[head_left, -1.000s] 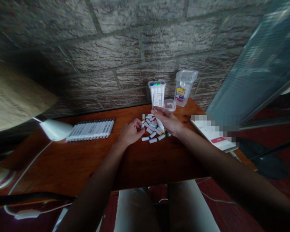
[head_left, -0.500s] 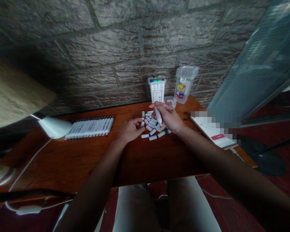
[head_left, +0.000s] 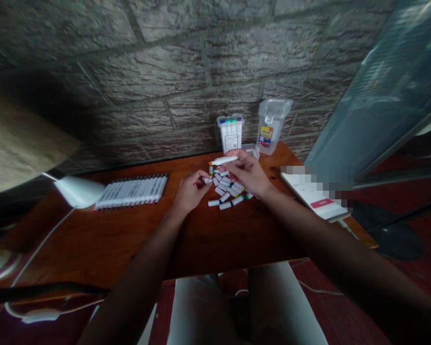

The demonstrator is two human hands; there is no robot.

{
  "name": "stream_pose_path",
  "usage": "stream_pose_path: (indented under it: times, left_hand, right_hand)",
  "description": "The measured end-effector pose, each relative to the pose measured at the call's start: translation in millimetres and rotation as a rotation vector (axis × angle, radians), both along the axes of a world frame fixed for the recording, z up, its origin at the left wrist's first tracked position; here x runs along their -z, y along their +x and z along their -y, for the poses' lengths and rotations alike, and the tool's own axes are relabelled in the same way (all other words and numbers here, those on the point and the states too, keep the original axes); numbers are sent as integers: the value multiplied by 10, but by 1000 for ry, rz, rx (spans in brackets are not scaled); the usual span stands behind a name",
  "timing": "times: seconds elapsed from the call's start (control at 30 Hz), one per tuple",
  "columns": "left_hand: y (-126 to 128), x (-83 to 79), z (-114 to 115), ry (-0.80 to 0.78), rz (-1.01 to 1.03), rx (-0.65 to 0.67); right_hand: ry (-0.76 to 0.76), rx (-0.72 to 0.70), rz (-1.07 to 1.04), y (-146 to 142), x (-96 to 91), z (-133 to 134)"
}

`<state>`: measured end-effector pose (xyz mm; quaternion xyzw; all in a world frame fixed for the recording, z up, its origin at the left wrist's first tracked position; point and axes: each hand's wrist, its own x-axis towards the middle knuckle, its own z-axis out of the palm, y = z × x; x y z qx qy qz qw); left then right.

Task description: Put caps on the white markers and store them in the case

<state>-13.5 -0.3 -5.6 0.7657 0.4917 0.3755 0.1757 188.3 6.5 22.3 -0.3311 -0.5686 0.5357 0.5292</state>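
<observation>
My right hand [head_left: 249,175] pinches a pen [head_left: 225,160] by a pile of caps [head_left: 224,182] on the desk [head_left: 215,239]. Its orange tip is bare, so I think it's uncapped. My left hand [head_left: 191,192] pinches a white cap [head_left: 208,180]; many others lie loose.

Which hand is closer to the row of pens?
Left. The left hand is right of the row of pens; the right hand is farther right, by the caps.

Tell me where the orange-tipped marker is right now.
Near the head view's centre, the orange-tipped marker is in the right hand, by the loose white caps.
</observation>
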Motion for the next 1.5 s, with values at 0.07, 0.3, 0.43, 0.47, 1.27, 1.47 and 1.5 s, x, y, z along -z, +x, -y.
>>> stream_pose_path:
  times: [0.07, 0.3, 0.43, 0.47, 1.27, 1.47, 1.5]
  left_hand:
    - [2, 13, -10, -20, 25, 22]
    - [26, 64, -15, -20, 65, 120]
    - [40, 65, -4, 3, 47, 161]
    - [42, 61, -1, 5, 39, 173]
    - [50, 22, 25, -54, -10, 193]
    - [54, 20, 28, -64, -16, 193]
    - [55, 18, 31, -64, -20, 187]
  right_hand:
    - [59, 33, 46, -2, 44, -24]
    - [364, 218, 305, -8, 82, 31]
    - [381, 276, 412, -16, 107, 35]
    - [376, 282, 433, -17, 114, 31]
    - [431, 243, 490, 12, 144, 27]
    - [432, 183, 517, 15, 147, 41]
    - [439, 181, 520, 16, 152, 41]
